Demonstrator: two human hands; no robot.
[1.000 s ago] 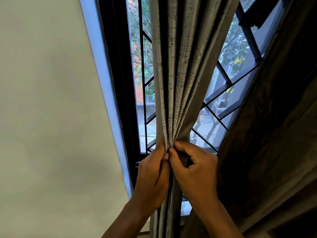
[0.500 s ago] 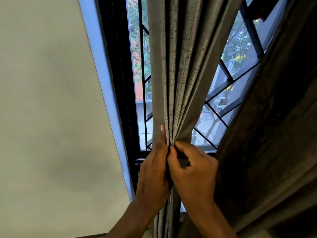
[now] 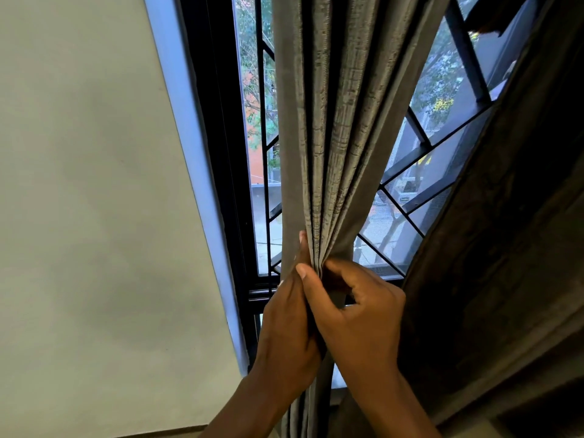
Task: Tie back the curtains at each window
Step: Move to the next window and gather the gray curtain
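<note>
Both hands [image 3: 319, 320] pinch gathered curtain [image 3: 325, 128] (tight grip).

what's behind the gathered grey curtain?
Behind the grey curtain: black window grille and glass, showing either side. The strip directly behind the fabric is hidden.

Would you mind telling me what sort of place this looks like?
Probably a room in a home, at a window: a grey curtain gathered by both hands, a black window grille, a plain wall.
</note>
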